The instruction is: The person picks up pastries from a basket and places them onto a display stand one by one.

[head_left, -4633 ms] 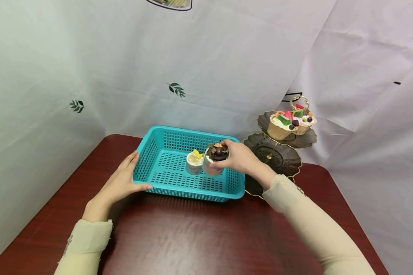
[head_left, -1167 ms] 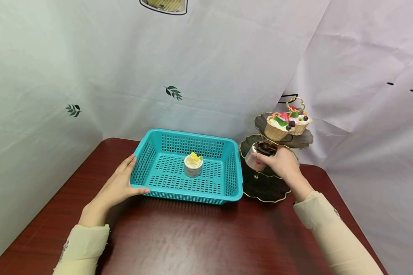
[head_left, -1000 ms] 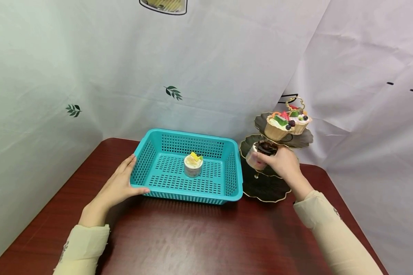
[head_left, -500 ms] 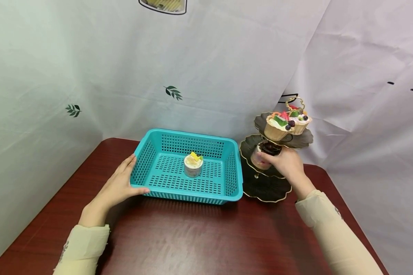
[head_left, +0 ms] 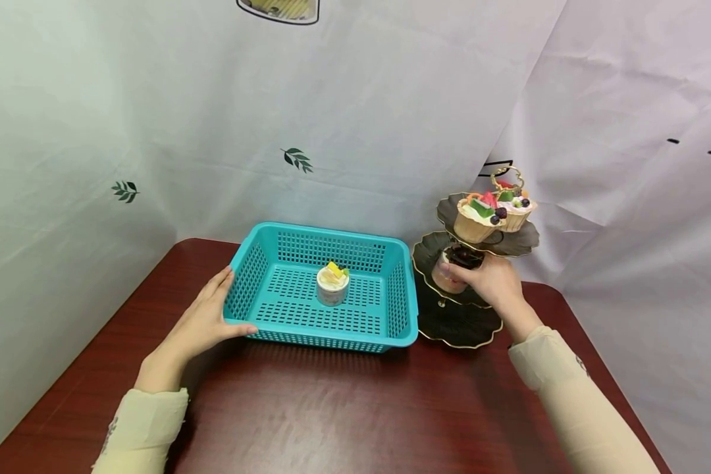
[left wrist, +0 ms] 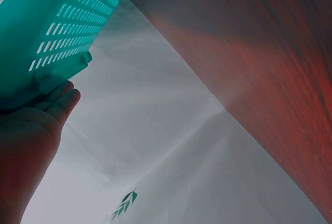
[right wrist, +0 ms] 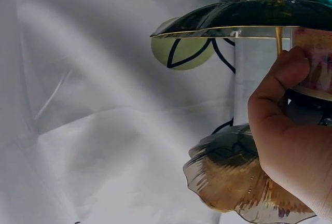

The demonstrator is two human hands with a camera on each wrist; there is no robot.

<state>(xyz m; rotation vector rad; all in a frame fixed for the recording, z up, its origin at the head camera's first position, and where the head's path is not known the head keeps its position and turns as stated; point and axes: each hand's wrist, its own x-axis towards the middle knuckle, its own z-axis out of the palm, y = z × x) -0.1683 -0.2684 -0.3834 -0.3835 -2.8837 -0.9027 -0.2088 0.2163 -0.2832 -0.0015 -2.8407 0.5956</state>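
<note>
My right hand (head_left: 499,284) grips a clear dessert cup (head_left: 446,274) with a dark chocolate topping, thumb on its near side. The cup stands upright at the middle tier (head_left: 424,255) of a dark, gold-edged three-tier stand; in the right wrist view its base (right wrist: 316,60) meets that plate. The far fingers are hidden behind the cup. My left hand (head_left: 200,320) rests on the turquoise basket (head_left: 326,339) at its front left corner, fingers straight along the left rim and thumb on the front rim. One cream cup (head_left: 332,289) with yellow topping stands inside the basket.
Fruit tarts (head_left: 475,224) sit on the top tier (head_left: 521,242), just above my right hand. The bottom tier (head_left: 459,326) lies close to the basket's right side. A white patterned backdrop (head_left: 361,131) borders the dark red table (head_left: 343,408) behind.
My right hand has carried the chocolate cup rightward out of the basket to the stand's middle tier, then shifted slightly further right. My left hand has stayed at the basket.
</note>
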